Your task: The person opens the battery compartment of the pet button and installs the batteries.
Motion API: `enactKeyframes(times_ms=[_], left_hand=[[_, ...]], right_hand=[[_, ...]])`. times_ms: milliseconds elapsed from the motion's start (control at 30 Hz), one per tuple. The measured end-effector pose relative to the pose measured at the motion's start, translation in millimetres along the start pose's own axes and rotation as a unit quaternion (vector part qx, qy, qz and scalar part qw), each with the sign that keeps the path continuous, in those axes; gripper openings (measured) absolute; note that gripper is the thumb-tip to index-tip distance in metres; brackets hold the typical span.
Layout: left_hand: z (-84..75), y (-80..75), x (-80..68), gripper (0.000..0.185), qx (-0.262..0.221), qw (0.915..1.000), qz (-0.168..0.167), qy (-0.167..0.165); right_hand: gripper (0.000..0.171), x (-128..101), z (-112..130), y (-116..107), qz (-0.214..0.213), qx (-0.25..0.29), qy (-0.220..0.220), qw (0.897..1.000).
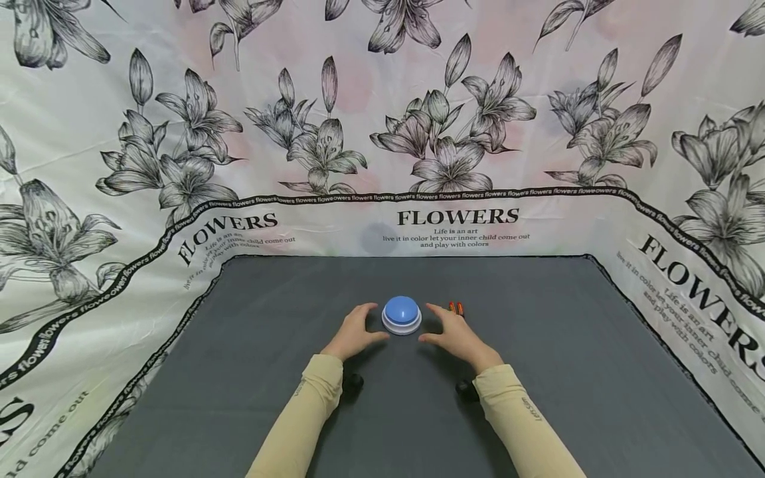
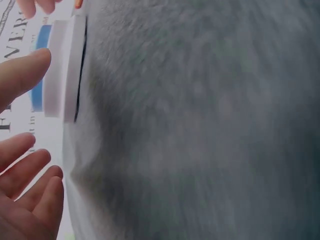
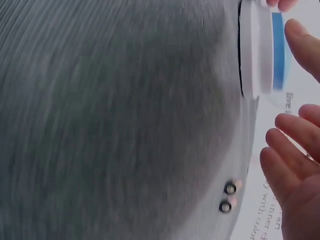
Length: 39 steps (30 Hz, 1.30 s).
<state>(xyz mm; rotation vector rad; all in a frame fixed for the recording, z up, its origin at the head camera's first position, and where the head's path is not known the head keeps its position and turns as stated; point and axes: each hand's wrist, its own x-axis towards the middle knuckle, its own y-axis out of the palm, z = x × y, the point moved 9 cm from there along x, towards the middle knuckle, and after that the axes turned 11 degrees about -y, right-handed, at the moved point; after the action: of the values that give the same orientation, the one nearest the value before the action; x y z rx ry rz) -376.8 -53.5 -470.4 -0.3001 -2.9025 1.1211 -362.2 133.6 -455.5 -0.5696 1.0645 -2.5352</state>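
Observation:
A round push button point(image 1: 402, 311) with a blue domed top and a white base sits on the grey table between my two hands. To its left, my left hand point(image 1: 351, 334) is held with thumb and fingers apart, facing the button without gripping it. My right hand point(image 1: 459, 337) mirrors it on the other side, also holding nothing. Both wrist views show the button's white base point(image 2: 62, 70) side-on, flat on the cloth, with spread fingers point(image 3: 290, 150) near it. Just beyond my right hand lie two small orange-and-black cylinders point(image 1: 456, 309), which look like batteries, partly hidden by that hand.
Dark grey cloth point(image 1: 287, 292) covers the table. A white flower-printed sheet point(image 1: 335, 226) rises behind it and along both sides. Small black devices point(image 1: 354, 382) are at both wrists, beside the cream sleeves point(image 1: 299, 418).

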Motion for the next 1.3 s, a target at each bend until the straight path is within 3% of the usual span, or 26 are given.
enactKeyframes(times_ms=[100,333,567,967,1300], left_hand=[[-0.8,5.8,5.0,0.074,-0.002,1.0,0.0,-0.001],[-4.9,16.1,14.7,0.076,-0.003,0.9995,-0.005,0.031],[-2.3,18.2,19.7,0.074,0.0,0.9995,-0.016,0.026],[0.9,20.4,23.9,0.075,0.001,0.9996,0.001,0.028],[-2.2,17.1,24.4,0.066,-0.031,0.9984,-0.018,0.043]], right_hand=[[0.079,5,0,7,-0.001,0.002,0.001,1.0],[0.086,15,-2,18,-0.018,0.008,0.006,1.0],[0.085,18,-7,30,-0.017,-0.007,0.035,0.999],[0.073,24,-10,27,-0.021,-0.058,0.053,0.997],[0.07,26,-12,25,-0.034,-0.053,0.064,0.996]])
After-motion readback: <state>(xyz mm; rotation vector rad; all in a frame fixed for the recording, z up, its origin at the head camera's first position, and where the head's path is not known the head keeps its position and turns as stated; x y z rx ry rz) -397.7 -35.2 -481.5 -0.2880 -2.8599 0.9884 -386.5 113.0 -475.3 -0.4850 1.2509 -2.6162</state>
